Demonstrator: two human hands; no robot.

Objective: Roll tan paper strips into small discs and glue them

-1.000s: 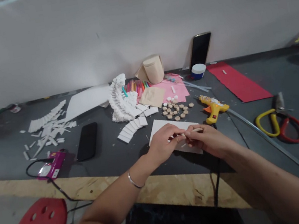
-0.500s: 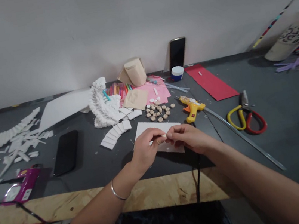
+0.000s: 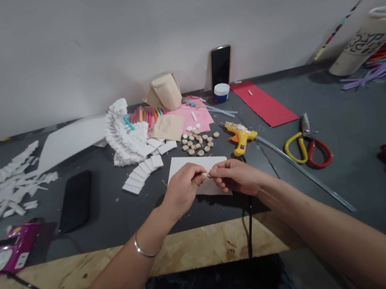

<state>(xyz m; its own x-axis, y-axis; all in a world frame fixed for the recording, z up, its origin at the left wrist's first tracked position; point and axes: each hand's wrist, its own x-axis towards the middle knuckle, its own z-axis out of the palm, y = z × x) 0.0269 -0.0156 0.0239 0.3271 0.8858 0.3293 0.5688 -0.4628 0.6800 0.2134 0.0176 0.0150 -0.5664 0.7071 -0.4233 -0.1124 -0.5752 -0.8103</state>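
Observation:
Over a white sheet (image 3: 199,163) my two hands meet fingertip to fingertip. Between the thumb and forefinger of my left hand (image 3: 186,183) is a small pale piece (image 3: 205,174), too small to name for certain. The fingers of my right hand (image 3: 239,176) are pinched at the other side of the same piece. Just beyond the sheet lie several small round beige discs (image 3: 199,144), with a few white bits at their far side. A yellow hot glue gun (image 3: 241,137) with a clear glue stick (image 3: 303,173) in its back rests right of them.
Red-and-yellow-handled cutters (image 3: 308,145) lie to the right, near a red sheet (image 3: 265,103). Left are white square tiles (image 3: 139,176), crumpled white material (image 3: 124,136), a black phone (image 3: 75,201), white strips (image 3: 12,185) and a purple tool (image 3: 15,248). Behind stand a tan roll (image 3: 167,92) and a blue jar (image 3: 221,93).
The whole view has shifted, so the table's things appear a little further left. My hands stay together on the small pale piece, their fingers slightly repositioned.

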